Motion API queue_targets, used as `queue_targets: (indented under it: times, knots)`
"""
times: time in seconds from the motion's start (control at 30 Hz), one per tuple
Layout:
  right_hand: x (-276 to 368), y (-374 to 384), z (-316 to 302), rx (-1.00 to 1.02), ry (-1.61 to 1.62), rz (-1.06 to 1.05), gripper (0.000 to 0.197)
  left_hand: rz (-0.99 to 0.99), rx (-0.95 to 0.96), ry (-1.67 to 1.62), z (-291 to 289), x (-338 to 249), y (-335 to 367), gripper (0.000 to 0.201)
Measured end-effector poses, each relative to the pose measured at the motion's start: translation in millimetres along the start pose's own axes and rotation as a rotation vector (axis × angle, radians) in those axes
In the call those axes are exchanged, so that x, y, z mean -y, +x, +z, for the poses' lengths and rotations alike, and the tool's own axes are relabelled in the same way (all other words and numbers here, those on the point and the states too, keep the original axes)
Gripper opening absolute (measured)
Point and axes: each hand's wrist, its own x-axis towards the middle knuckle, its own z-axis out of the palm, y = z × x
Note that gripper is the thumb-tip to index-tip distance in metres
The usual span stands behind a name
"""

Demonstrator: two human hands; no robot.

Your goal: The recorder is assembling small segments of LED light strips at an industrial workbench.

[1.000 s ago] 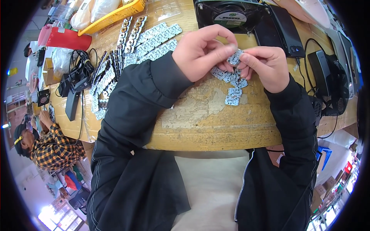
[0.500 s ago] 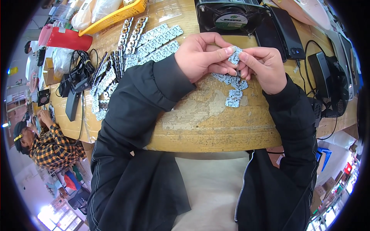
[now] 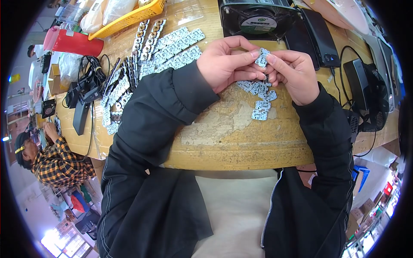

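Note:
A small white circuit board (image 3: 262,57) with dark markings is pinched between my two hands, above the far middle of the table. My left hand (image 3: 228,61) grips its left side with thumb and fingers. At its right edge my right hand (image 3: 294,73) holds on with thumb and forefinger, the other fingers curled under. Loose small circuit boards (image 3: 260,92) lie in a short trail on the table just below my hands. To the left, beyond my left sleeve, rest several strips of joined circuit boards (image 3: 178,47), some bearing round copper-coloured parts.
A black fan (image 3: 258,21) stands at the back. Right of it lies a dark phone (image 3: 327,51) with a cable. A yellow basket (image 3: 124,21), a red container (image 3: 77,43) and black cables with an adapter (image 3: 81,116) are at left. Another person (image 3: 56,163) sits far left.
The board between my fingers has turned slightly and my fingers have shifted a little on it. Loose boards on the table stay where they were.

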Motion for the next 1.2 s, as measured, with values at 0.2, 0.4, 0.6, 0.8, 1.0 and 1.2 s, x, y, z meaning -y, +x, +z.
queue_targets:
  times: [0.2, 0.4, 0.6, 0.8, 1.0, 1.2]
  knots:
    - [6, 7, 6, -0.042, 0.022, 0.131, 0.019, -0.033, -0.111, -0.037, 1, 0, 2, 0.013]
    - [7, 9, 12, -0.105, 0.019, 0.119, 0.019, -0.001, -0.109, -0.032, 1, 1, 5, 0.013]
    - [5, 7, 12, -0.110, 0.023, 0.056, 0.018, 0.040, -0.075, -0.054, 1, 1, 4, 0.016]
    - [2, 6, 8, -0.061, 0.024, 0.015, 0.019, 0.008, -0.109, -0.037, 2, -4, 1, 0.019]
    - [0, 6, 7, -0.055, -0.055, -0.054, 0.019, 0.006, -0.109, -0.044, 1, -4, 0, 0.018]
    - [1, 4, 2, 0.002, -0.130, -0.082, 0.019, -0.003, -0.087, -0.004, 0, -4, -2, 0.014]
